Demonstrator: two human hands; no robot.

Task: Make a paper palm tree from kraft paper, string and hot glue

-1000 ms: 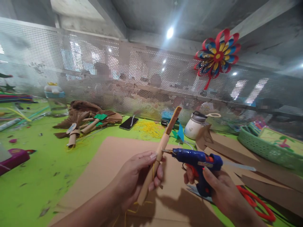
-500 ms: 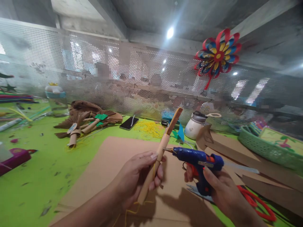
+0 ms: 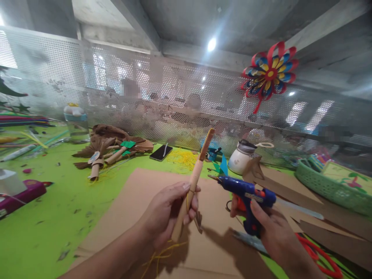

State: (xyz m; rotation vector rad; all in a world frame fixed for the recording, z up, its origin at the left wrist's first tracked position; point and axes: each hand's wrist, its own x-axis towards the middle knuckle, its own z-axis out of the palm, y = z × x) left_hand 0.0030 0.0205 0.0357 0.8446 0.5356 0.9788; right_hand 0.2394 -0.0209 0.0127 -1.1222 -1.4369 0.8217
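My left hand (image 3: 170, 209) is closed around a rolled brown paper tube (image 3: 196, 173), held tilted with its top leaning right. A flat brown strip (image 3: 207, 145) sticks out of the tube's upper end. Yellow raffia is wound about the tube and trails below the hand, and a pleated brown paper piece (image 3: 198, 221) shows behind the fingers. In my right hand (image 3: 271, 224) is a blue hot glue gun (image 3: 247, 189), its nozzle pointing left and a short way apart from the tube. A glue stick (image 3: 302, 209) juts from its back.
Under my hands lies a brown paper sheet (image 3: 139, 193) on the green table. Red-handled scissors (image 3: 322, 257) lie at right, beside brown paper pieces and a green basket (image 3: 325, 186). Farther back are pleated paper figures (image 3: 97, 162), a phone (image 3: 161, 152), yellow raffia (image 3: 184, 159) and a white jar (image 3: 241, 159).
The glue gun's nozzle has moved away from the tube, which it was close to or touching. The tube has turned slightly, and the pleated paper behind my left hand shows more.
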